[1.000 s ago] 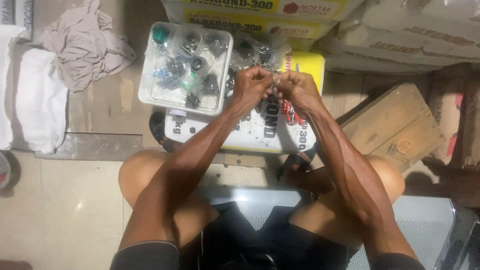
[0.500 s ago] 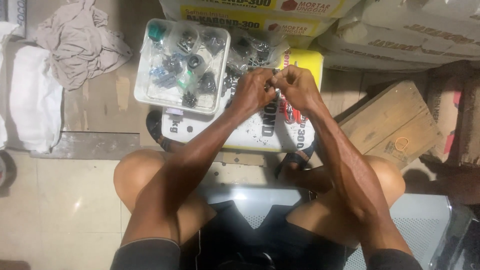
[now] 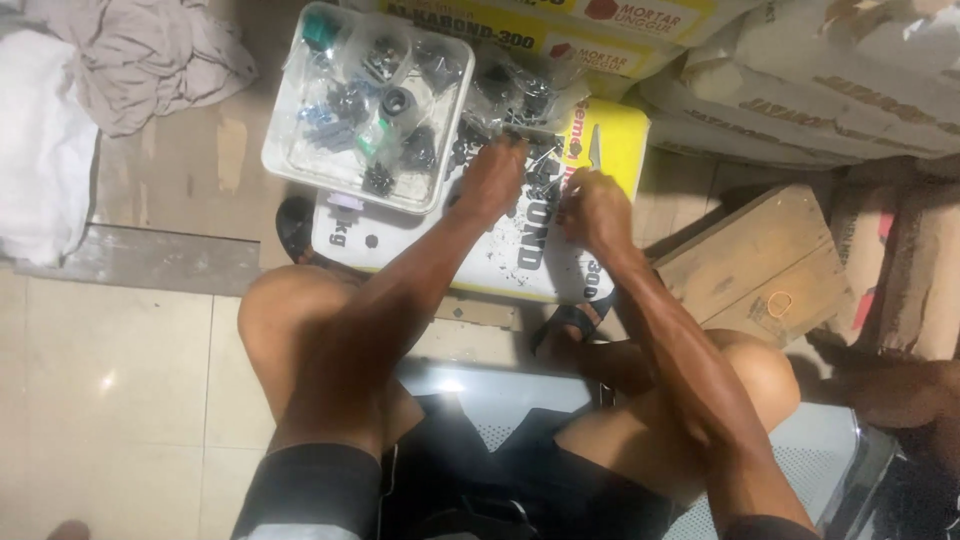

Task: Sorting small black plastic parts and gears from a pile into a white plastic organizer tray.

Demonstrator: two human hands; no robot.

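Observation:
I sit over a white-and-yellow sack (image 3: 500, 262) lying flat, with small dark metal parts (image 3: 528, 250) scattered on it. My left hand (image 3: 493, 180) rests knuckles-up on the sack, its fingertips curled down among clear bags of parts (image 3: 520, 95) at the sack's far end. What its fingers hold is hidden. My right hand (image 3: 597, 210) lies just to the right, fingers pinched together on a small dark part. The two hands are a short gap apart.
A white plastic tray (image 3: 290, 165) of bagged screws and fittings sits on the sack's left end. Crumpled cloths (image 3: 130, 60) lie at upper left, more sacks (image 3: 800, 70) behind, a wooden crate (image 3: 760, 270) to the right. Sandalled feet (image 3: 570, 325) rest below the sack.
My hands were pinched together on something small; they have come apart and dropped onto the sack. The view has shifted slightly.

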